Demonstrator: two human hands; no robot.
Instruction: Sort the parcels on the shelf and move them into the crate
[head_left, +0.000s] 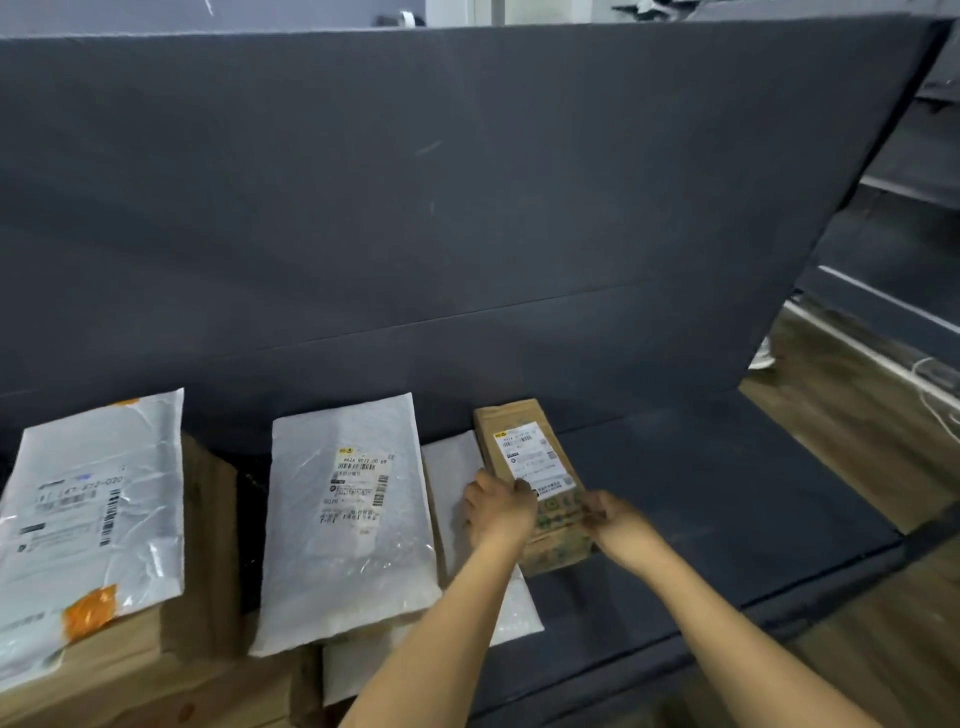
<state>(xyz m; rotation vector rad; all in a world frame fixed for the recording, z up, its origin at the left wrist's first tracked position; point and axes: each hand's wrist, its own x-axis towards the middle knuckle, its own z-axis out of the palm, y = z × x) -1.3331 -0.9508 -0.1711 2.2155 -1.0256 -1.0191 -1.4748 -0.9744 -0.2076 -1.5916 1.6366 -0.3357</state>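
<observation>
**Sorting under way, no crate in sight**

Judging from the layout, most of the task is left. Parcels lie on the dark grey padded shelf (701, 483) in rough stacks: a crinkled white plastic mailer with orange tape (88, 525) on top of brown cardboard boxes (202, 525) at lower left of the frame, and a white padded mailer with a barcode label (348, 519) on another pile at lower centre. No crate shows anywhere, so nothing can be counted as moved into it.

Both bare forearms reach up from the bottom edge toward the small brown cardboard box with a white shipping label (535, 467), which rests right of centre, partly on a flat white envelope (452, 467). The left hand (498, 512) clasps the box's near left edge, fingers curled over it. The right hand (615, 519) pinches the near right edge. The box seems to lie on the pile, not lifted.
</observation>
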